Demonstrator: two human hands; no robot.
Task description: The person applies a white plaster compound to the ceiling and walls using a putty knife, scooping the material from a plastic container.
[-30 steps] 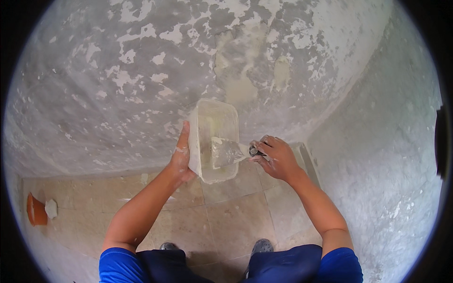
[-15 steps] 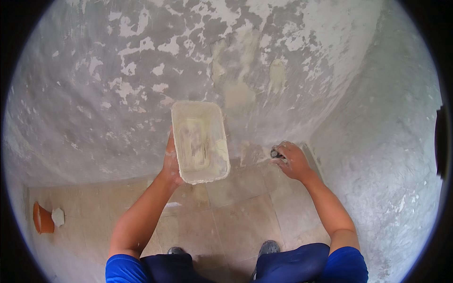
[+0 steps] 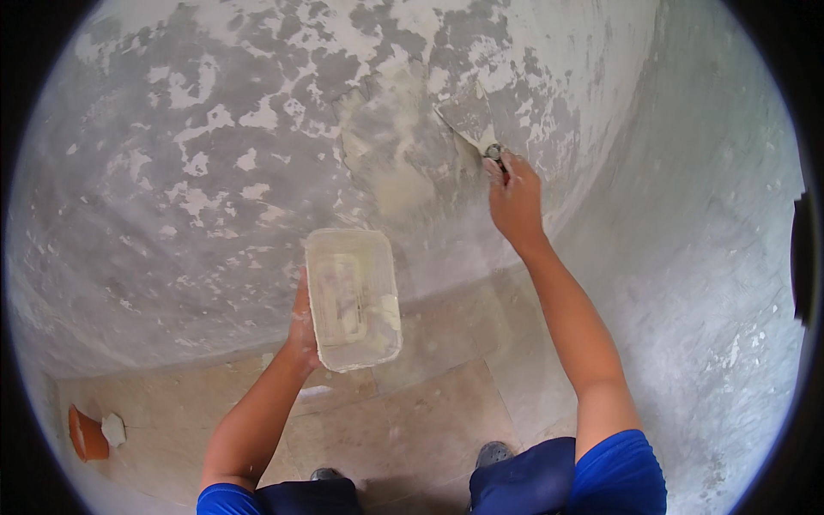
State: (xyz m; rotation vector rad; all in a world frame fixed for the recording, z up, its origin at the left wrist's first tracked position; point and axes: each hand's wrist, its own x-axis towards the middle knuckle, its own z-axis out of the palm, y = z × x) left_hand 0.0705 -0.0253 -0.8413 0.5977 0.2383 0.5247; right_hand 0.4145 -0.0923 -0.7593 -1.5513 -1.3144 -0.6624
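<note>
My left hand (image 3: 304,330) grips a white rectangular plastic tub (image 3: 354,300) by its left side. Cream-coloured paste is smeared over the tub's floor and walls, and its open top is turned toward me. Up and to the right, my right hand (image 3: 515,193) is closed around the handle of a putty knife (image 3: 475,129). The knife's wide blade lies against the wall or very close to it, just right of a patch of cream filler (image 3: 403,189). My fingers hide part of the handle.
The grey wall (image 3: 249,215) is blotched with flaking white paint. Another grey wall (image 3: 687,257) meets it on the right. On the tiled floor (image 3: 412,421) at far left stand an orange pot (image 3: 88,435) and a small white piece (image 3: 113,428). My shoes show below.
My right hand has risen from low near the corner up to the wall, bringing the putty knife's blade into view. The tub sits slightly lower in view, as the view has shifted upward.
</note>
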